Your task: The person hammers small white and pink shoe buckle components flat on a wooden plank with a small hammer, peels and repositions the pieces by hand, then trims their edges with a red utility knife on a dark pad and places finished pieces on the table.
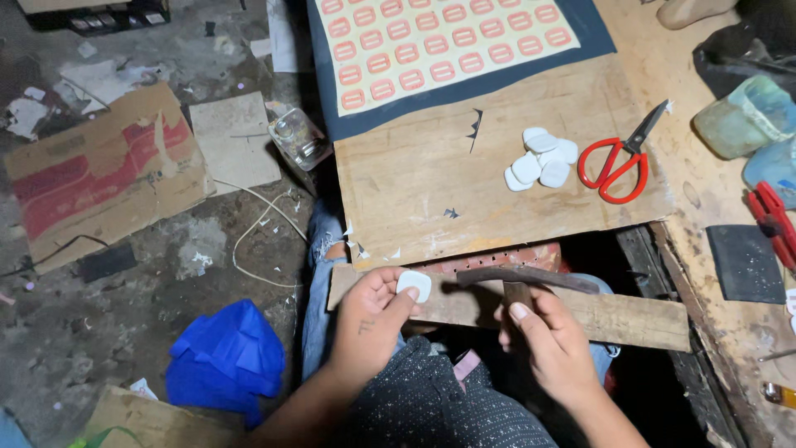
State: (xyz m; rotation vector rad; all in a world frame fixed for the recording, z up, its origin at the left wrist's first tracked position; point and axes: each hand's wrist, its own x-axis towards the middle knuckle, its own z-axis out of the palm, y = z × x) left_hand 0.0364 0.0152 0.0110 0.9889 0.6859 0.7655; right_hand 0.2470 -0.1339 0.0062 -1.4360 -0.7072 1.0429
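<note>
My left hand (371, 319) pinches a small white rounded piece (414, 284) and holds it against a wooden plank (630, 318) that lies across my lap. My right hand (554, 342) grips the handle of a dark hammer (526, 277), whose long head hovers just right of the white piece. A pile of several similar white pieces (540, 158) rests on the wooden board (414, 174) in front of me. At the board's far end lies a dark sheet covered with rows of red and cream labels (439, 41).
Red-handled scissors (615, 163) lie on the board right of the white pile. A glass jar (298, 138), flattened cardboard (104, 178), a white cord (257, 228) and blue cloth (225, 353) sit on the floor at left. Plastic containers (745, 116), red pliers (773, 217) and a black pad (745, 262) are at right.
</note>
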